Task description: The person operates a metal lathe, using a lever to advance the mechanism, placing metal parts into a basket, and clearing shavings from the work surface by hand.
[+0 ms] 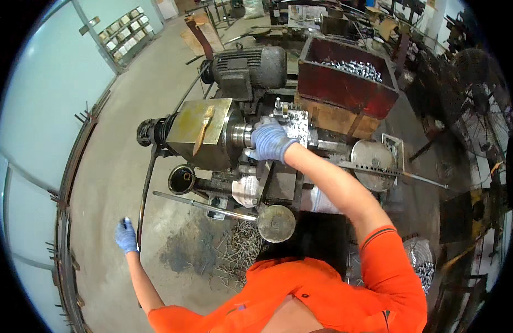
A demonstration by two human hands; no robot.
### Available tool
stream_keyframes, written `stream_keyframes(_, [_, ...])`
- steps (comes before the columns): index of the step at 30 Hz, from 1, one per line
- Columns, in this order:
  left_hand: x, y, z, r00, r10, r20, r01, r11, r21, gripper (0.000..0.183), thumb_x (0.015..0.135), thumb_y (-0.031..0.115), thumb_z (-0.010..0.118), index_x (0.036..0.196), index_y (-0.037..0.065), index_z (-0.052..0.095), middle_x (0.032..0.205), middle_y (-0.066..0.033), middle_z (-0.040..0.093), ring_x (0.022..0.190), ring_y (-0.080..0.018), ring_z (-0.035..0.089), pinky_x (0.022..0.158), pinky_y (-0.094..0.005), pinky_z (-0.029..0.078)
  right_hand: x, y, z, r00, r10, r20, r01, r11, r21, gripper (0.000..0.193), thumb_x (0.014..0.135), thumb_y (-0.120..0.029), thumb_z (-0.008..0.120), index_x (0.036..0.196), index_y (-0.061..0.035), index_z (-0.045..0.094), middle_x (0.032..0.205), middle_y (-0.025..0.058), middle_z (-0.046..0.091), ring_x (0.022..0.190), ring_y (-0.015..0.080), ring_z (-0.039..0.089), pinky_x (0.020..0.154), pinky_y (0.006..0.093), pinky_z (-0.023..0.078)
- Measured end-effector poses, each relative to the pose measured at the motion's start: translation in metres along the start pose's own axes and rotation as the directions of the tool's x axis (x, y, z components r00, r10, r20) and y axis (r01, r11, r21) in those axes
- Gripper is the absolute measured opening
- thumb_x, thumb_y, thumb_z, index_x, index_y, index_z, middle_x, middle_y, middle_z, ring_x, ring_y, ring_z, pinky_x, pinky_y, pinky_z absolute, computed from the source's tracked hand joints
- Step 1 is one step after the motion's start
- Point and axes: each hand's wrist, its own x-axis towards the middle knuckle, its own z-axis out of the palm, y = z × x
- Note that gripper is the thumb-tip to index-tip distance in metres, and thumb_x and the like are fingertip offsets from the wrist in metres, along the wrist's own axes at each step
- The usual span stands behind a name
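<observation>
Blue knit gloves cover both hands. My right hand (270, 141) is closed at the front of a lathe's spindle (241, 135). Its fingers curl away from view, so whatever they hold there is hidden. Out to the left, my left hand (126, 236) is closed beside a long dark lever (147, 200) that hangs from the machine's left end. Whether the fingers hold anything is unclear. On the metal headstock cover (184, 125) lies a wooden-handled brush (203, 130). Just beyond my right hand is a tool slide (295, 125) strewn with bright chips.
Behind stands a motor (251, 66), with a red bin (345, 83) of small metal parts to its right. A round handwheel (276, 223) and a steel bar (203, 206) jut toward me. Thin metal rods (237, 250) litter the floor; a caged fan (478, 94) stands right.
</observation>
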Motion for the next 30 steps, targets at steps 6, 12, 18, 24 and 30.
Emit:
stream_keyframes(6, [-0.073,0.083,-0.007,0.949,-0.233,0.212,0.210,0.970,0.125,0.052,0.085,0.056,0.046,0.083,0.006,0.063,0.081,-0.0191,0.063,0.078,-0.0375,0.061,0.067,-0.0470,0.046,0.008,0.002,0.002,0.992,0.053,0.113,-0.063,0.994,0.086,0.050,0.075,-0.051,0.057,0.087,-0.0031,0.069,0.087,0.0171,0.066,0.088,0.0344,0.059,0.083,0.0440,0.043])
stream_keyframes(12, [-0.102,0.092,-0.002,0.954,-0.162,0.251,0.137,0.984,0.114,0.042,0.079,0.048,0.057,0.082,0.007,0.061,0.080,-0.0185,0.063,0.079,-0.0367,0.061,0.069,-0.0465,0.046,0.005,-0.001,0.001,0.996,0.057,0.073,-0.064,0.992,0.109,0.048,0.077,-0.049,0.056,0.087,-0.0036,0.068,0.083,0.0184,0.065,0.086,0.0345,0.059,0.085,0.0428,0.043])
stream_keyframes(18, [-0.054,0.078,0.027,0.894,0.153,0.422,-0.146,0.988,-0.049,0.031,0.077,0.038,0.061,0.081,0.008,0.062,0.078,-0.0181,0.064,0.075,-0.0372,0.061,0.068,-0.0453,0.047,0.006,0.005,0.007,0.995,0.082,0.061,-0.087,0.992,0.089,0.047,0.075,-0.047,0.057,0.081,-0.0021,0.068,0.081,0.0179,0.065,0.081,0.0342,0.060,0.087,0.0415,0.042])
stream_keyframes(24, [-0.021,0.081,0.052,0.798,0.167,0.579,0.241,0.792,-0.561,0.019,0.080,0.017,0.065,0.085,0.001,0.055,0.058,-0.0042,0.052,0.044,-0.0120,0.051,0.040,-0.0267,0.042,-0.006,0.006,-0.012,0.988,0.141,-0.066,-0.136,0.988,0.077,0.050,0.078,-0.050,0.054,0.071,-0.0031,0.069,0.073,0.0169,0.065,0.077,0.0315,0.061,0.082,0.0415,0.042])
stream_keyframes(30, [-0.029,0.087,0.049,0.825,0.115,0.553,0.255,0.797,-0.547,0.019,0.081,0.017,0.064,0.085,0.001,0.055,0.057,-0.0034,0.051,0.043,-0.0124,0.050,0.038,-0.0274,0.041,-0.066,0.071,-0.072,0.888,0.134,-0.440,-0.137,0.990,0.025,0.050,0.082,-0.054,0.047,0.075,-0.0104,0.071,0.069,0.0124,0.062,0.076,0.0307,0.059,0.080,0.0405,0.043])
